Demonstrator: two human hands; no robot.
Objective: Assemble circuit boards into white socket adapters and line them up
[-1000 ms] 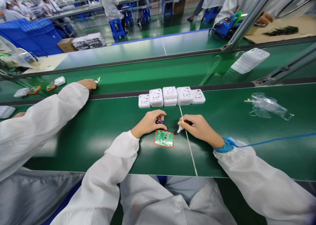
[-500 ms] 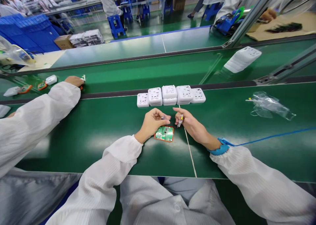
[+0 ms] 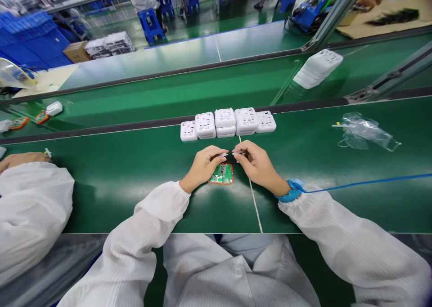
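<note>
My left hand (image 3: 204, 165) pinches a small dark-and-silver part (image 3: 222, 154) between thumb and fingers. My right hand (image 3: 256, 164) holds a slim white-and-metal part (image 3: 239, 152) by its end. Their tips sit very close together, and I cannot tell whether they touch. Both hands are just above a green circuit board in an orange frame (image 3: 221, 174), whose upper edge is hidden by my fingers. A blue wrist strap (image 3: 290, 191) circles my right wrist, with its blue cord (image 3: 364, 183) running off to the right.
A row of white power sockets (image 3: 227, 124) stands beyond my hands on the green belt (image 3: 128, 194). A crumpled clear plastic bag (image 3: 366, 131) lies to the right. At the left, a co-worker's hand (image 3: 20, 161) rests near a small part.
My hands have moved closer, bringing the two small parts almost tip to tip above the board. The co-worker's arm has drawn back toward the left edge.
</note>
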